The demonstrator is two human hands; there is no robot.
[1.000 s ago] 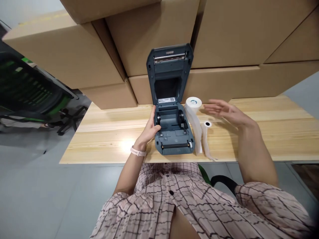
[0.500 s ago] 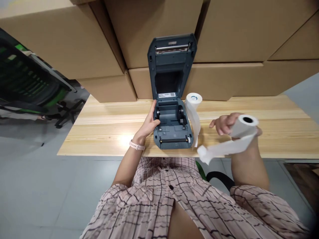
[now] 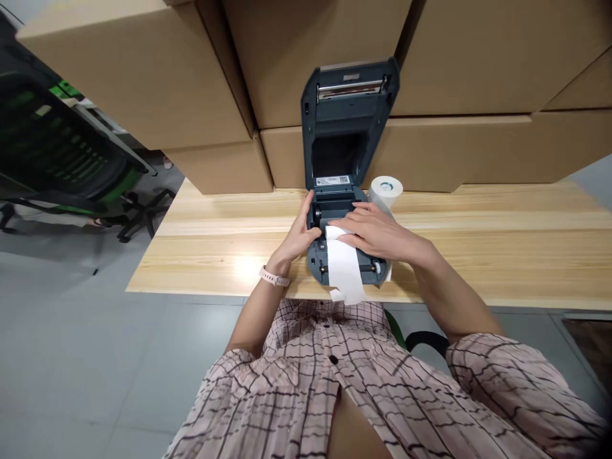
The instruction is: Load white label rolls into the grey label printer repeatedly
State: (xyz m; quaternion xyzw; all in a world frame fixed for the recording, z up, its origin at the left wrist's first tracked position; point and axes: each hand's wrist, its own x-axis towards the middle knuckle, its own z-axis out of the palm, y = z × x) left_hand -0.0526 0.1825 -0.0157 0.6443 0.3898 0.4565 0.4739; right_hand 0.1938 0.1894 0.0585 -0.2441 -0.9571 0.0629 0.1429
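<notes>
A dark grey label printer (image 3: 347, 153) stands on the wooden table with its lid raised. My left hand (image 3: 300, 233) grips the printer's left side, thumb over the edge beside the black roll holder (image 3: 317, 215). Inside the printer bay, my right hand (image 3: 377, 233) is closed over a white paper roll (image 3: 335, 232), most of it hidden by the fingers. Its loose paper strip (image 3: 345, 271) hangs forward across the roller and past the printer's front. Close to the printer's right side stands a second white roll (image 3: 385, 187), partly behind my right hand.
Stacked cardboard boxes (image 3: 478, 57) line the back of the wooden table (image 3: 502, 248). An office chair (image 3: 57, 134) with black and green parts stands on the floor at the left. Part of another person's foot shows beneath it.
My right hand has brought the paper roll leftward from the table's right side into the open printer. The loose strip now lies over the printer's front. My left hand keeps its grip.
</notes>
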